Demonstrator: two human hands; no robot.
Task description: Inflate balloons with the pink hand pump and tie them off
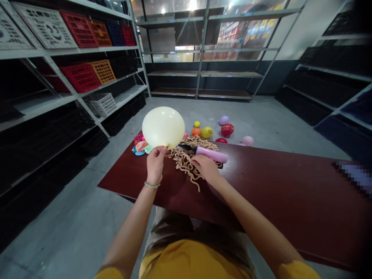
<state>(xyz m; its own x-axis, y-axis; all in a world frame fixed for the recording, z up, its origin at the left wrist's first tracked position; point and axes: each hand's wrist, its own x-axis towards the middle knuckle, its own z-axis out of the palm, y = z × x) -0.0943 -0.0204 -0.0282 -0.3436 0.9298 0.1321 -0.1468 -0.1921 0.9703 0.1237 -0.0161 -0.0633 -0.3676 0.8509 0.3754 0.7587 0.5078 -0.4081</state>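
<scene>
balloon [163, 127]: pale cream-yellow, plain
pump [210, 154]: pink body, black nozzle
cords [186, 161]: tan
worktop [276, 186]: dark red-brown
wristband [152, 185]: pale green
sleeves [296, 269]: mustard yellow
crates [80, 27]: red, orange, white, lattice-patterned
loose balloons [227, 129]: red, orange, yellow, lilac, pink
floor [72, 217]: grey

The neck of the pale yellow balloon [163, 127] is buried in the pinching fingers of the left hand [155, 164]. The right hand [206, 167] shows only its back, so whether it grips the tan cord tangle [186, 159] beneath cannot be told. The balloon covers part of the flat coloured balloons [140, 146]. A pixelated patch [356, 174] masks a spot on the table [276, 186], whose right end is cut off.
</scene>
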